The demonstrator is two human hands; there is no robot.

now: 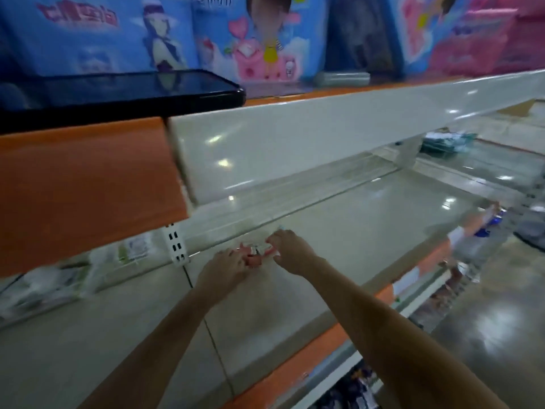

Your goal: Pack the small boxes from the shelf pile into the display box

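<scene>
**A:** Grey shelf board (pixel 339 246) is taking up most of the view, running from near left to far right under an upper shelf (pixel 295 137) with an orange edge strip. What is sitting on top up there?

**B:** Blue and pink printed packs (pixel 259 39) are standing along the back, and a dark phone (pixel 124 93) is lying flat at the front left. Pale bagged goods (pixel 59 278) are lying on the left of the lower level.

**A:** And the arms?

**B:** Both are reaching deep in. The left hand (pixel 227 267) and the right hand (pixel 290 249) are meeting over a few small boxes (pixel 255 255), pinkish-red and white, lying far back near the slotted upright (pixel 176 246).

**A:** Are the fingers closing on them?

**B:** They are curling toward the boxes from both sides, but motion blur is hiding the contact, so I cannot tell whether either hand is gripping.

**A:** How would you do this step well?

**B:** I would be squeezing the boxes together between both hands, keeping them level, then drawing them out low so nothing is catching the shelf above.

**A:** And the display box?

**B:** It is not showing anywhere, so I cannot say what it is holding.
</scene>
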